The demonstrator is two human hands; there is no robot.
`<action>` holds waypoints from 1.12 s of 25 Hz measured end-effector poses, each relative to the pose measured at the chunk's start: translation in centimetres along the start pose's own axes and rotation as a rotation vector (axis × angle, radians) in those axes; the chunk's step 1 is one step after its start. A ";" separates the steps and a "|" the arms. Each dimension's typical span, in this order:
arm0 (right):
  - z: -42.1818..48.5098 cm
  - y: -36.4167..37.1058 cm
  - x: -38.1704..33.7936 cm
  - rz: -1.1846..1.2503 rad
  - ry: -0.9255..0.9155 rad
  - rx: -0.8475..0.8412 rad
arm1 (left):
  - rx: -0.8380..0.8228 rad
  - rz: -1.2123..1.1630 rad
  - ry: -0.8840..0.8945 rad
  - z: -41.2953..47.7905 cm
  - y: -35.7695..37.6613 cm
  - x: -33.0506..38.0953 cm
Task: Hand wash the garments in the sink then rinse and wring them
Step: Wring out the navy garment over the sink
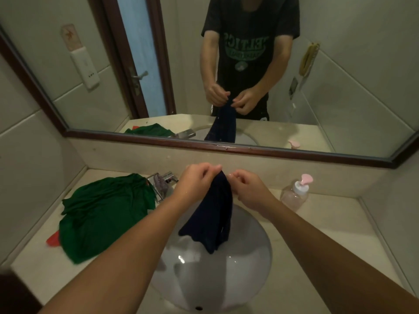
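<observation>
A dark navy garment (212, 219) hangs over the white sink (254, 264), its lower end just above the basin. My left hand (196, 181) pinches its top edge from the left. My right hand (248, 189) pinches the same top edge from the right, fingers curled. A green garment (102, 214) with a red patch lies crumpled on the counter left of the sink. The basin looks wet.
A chrome faucet (163, 181) stands behind the sink at the left. A clear pump bottle (295, 192) with a pink top sits on the beige counter (328, 223) at the right. A wide mirror (113, 75) covers the wall ahead.
</observation>
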State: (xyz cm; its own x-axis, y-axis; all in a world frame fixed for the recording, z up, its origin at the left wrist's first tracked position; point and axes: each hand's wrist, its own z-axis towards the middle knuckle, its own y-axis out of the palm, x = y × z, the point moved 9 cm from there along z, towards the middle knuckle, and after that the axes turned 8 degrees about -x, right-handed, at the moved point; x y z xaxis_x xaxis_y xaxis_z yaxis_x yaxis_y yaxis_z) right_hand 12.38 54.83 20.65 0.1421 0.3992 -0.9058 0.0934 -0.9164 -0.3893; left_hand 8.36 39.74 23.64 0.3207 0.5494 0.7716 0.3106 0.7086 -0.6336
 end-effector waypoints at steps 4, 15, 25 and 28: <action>-0.1 0.5 -2.1 0.011 -0.118 -0.100 | -0.146 -0.110 -0.051 0.5 -0.8 0.5; 0.6 2.9 -4.8 0.275 -0.140 -0.149 | -0.094 -0.154 -0.060 -0.2 -4.6 0.7; 0.2 1.3 -6.8 0.278 -0.185 -0.074 | -0.059 -0.374 0.038 -0.1 -3.1 -0.1; -0.1 0.8 -6.4 0.284 -0.190 -0.055 | 0.039 -0.089 0.101 -0.2 -3.1 -0.2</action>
State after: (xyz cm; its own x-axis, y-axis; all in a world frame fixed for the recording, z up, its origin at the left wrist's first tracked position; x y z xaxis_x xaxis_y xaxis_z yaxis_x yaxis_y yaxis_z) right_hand 11.68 51.59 26.15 -0.0159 0.1113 -0.9937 0.1307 -0.9850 -0.1124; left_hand 7.55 37.32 25.50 0.3826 0.4379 0.8135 0.3074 0.7701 -0.5590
